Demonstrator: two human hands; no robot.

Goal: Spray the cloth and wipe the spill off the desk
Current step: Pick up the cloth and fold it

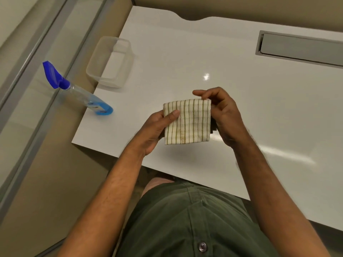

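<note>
The person stands at the white desk (241, 101) holding a folded striped cloth (187, 121) in both hands, just above the surface near the front edge. The left hand (157, 127) cups it from below with the thumb pressed on top; the right hand (220, 114) pinches the far right corner, its fingers curled around the edge. This looks like the stage of readying the cloth, before any spraying. Next, one hand has to let go and reach for the spray bottle (83, 95), which stands well to the left at the desk's corner. A clear plastic container (111, 62) sits behind the bottle, apart from it, and nothing blocks the reach. I cannot make out a spill on the glossy top; a brownish stain marks the cloth's lower edge.
</note>
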